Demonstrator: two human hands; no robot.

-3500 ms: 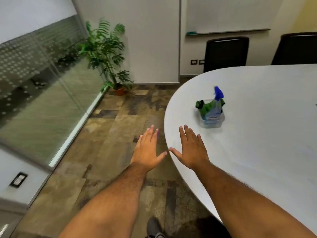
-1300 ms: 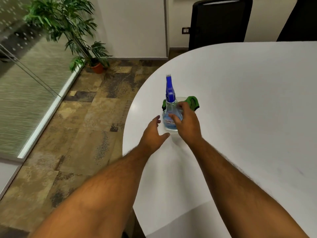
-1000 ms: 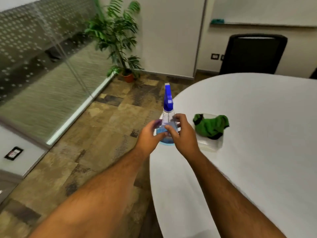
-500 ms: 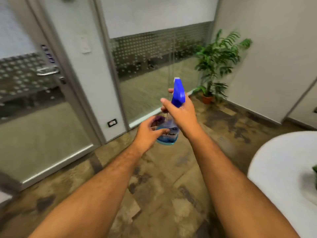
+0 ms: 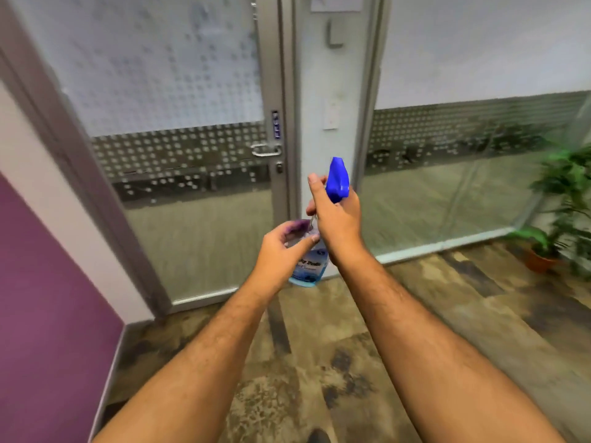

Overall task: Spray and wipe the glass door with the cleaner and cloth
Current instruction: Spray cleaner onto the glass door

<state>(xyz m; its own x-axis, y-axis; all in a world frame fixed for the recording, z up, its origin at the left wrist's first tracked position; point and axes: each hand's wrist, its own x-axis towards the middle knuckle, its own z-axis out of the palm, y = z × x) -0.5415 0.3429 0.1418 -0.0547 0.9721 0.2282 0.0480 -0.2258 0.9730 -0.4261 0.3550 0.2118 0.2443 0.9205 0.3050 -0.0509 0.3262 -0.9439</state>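
I hold the cleaner spray bottle (image 5: pixel 311 266), clear with pale blue liquid and a blue trigger head (image 5: pixel 337 180), upright at chest height. My right hand (image 5: pixel 335 219) wraps its neck under the trigger head. My left hand (image 5: pixel 281 254) grips the bottle's body from the left. The glass door (image 5: pixel 192 174), with a dotted frosted band, a metal frame and a lever handle (image 5: pixel 265 150), stands straight ahead, just left of the bottle. The cloth is out of view.
A purple and white wall (image 5: pixel 48 298) juts in at the left. A fixed glass panel (image 5: pixel 463 187) runs right of the door, with a potted plant (image 5: pixel 563 219) at the far right. Patterned floor tiles (image 5: pixel 319 362) lie below. My shoe tip (image 5: pixel 316 438) shows at the bottom.
I lifted the spray bottle from the tub on the white table with both hands and turned left from the table. The door now faces me; the table and green cloth have left the view.
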